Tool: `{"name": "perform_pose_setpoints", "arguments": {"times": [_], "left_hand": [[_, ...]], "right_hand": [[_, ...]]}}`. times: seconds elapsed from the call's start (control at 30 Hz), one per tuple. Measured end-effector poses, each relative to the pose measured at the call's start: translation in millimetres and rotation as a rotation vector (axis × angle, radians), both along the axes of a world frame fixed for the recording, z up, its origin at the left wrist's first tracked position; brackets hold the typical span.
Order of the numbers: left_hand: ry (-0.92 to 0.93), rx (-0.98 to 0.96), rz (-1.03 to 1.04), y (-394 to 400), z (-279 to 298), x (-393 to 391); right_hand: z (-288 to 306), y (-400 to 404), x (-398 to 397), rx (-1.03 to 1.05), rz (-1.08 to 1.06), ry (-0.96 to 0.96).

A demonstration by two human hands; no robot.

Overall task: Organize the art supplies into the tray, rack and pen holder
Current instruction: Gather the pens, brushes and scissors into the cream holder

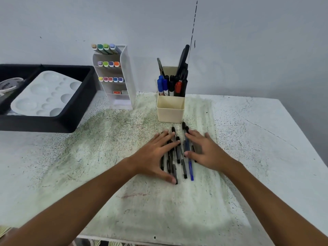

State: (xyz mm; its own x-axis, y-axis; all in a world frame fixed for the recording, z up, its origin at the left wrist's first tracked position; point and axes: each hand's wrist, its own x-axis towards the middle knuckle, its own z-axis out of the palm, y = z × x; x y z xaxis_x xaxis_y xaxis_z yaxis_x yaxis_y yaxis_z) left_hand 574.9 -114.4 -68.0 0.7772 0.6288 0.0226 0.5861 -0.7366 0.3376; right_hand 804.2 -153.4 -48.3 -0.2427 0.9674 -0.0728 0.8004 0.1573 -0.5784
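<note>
Several black pens and one blue pen (190,167) lie side by side in a bunch (179,153) on the table, just in front of the cream pen holder (170,110). My left hand (156,153) lies flat on the left part of the bunch with its fingers spread and straight. My right hand (204,150) rests flat on the right part, thumb touching the pens. The holder contains blue, black and red markers and scissors. A white rack (124,75) with rows of coloured markers stands left of it. A black tray (53,121) sits at far left.
Inside the tray lies a white paint palette (44,96) and a round container (10,84). The stained table (248,139) ends at a right edge and a near edge. A grey wall stands directly behind the rack and holder.
</note>
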Motion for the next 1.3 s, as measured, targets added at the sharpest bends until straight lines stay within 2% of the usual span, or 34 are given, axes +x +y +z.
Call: {"name": "perform_pose_setpoints", "arguments": {"times": [0.13, 0.27, 0.37, 0.47, 0.53, 0.6, 0.73, 0.87, 0.93, 1.03, 1.13, 1.3], "left_hand": [[-0.076, -0.045, 0.061, -0.8, -0.3, 0.9], [-0.144, -0.067, 0.038, -4.2, -1.7, -4.4], [-0.188, -0.047, 0.035, 1.5, 0.2, -12.1], [-0.243, -0.071, 0.085, 13.6, 2.2, -24.5], [-0.255, -0.036, 0.080, 18.8, -0.6, -30.2], [-0.245, -0.007, 0.096, 18.3, -4.5, -31.2], [-0.251, 0.077, 0.173, 6.3, -10.3, -20.5], [-0.219, -0.132, 0.288, 1.5, 0.1, -15.8], [-0.202, -0.147, 0.227, 7.9, 4.3, -22.6], [-0.197, -0.050, 0.135, 18.8, 5.7, -33.0], [-0.217, -0.003, 0.114, 25.3, 8.7, -31.1], [-0.428, -0.004, 0.166, 20.3, 18.1, -15.1]], "right_hand": [[-7.5, -7.7, -7.8, 0.030, -0.072, -0.066], [-3.8, -15.8, -7.5, 0.121, -0.066, 0.043], [-0.8, -14.0, -8.7, 0.205, -0.172, 0.070], [8.6, -9.3, -13.6, 0.103, -0.286, -0.151], [12.3, -10.7, -22.1, 0.031, -0.267, -0.340], [12.4, -14.5, -33.9, 0.026, -0.259, -0.397], [8.0, -17.4, -53.5, 0.042, -0.276, -0.363], [10.5, -13.2, -60.5, -0.017, -0.261, -0.226], [14.1, -9.7, -56.7, -0.080, -0.257, -0.125], [17.9, -5.5, -50.8, -0.130, -0.259, -0.066], [17.7, -7.2, -55.1, -0.118, -0.281, -0.073], [16.1, -12.4, -70.7, -0.105, -0.273, -0.297]]}}
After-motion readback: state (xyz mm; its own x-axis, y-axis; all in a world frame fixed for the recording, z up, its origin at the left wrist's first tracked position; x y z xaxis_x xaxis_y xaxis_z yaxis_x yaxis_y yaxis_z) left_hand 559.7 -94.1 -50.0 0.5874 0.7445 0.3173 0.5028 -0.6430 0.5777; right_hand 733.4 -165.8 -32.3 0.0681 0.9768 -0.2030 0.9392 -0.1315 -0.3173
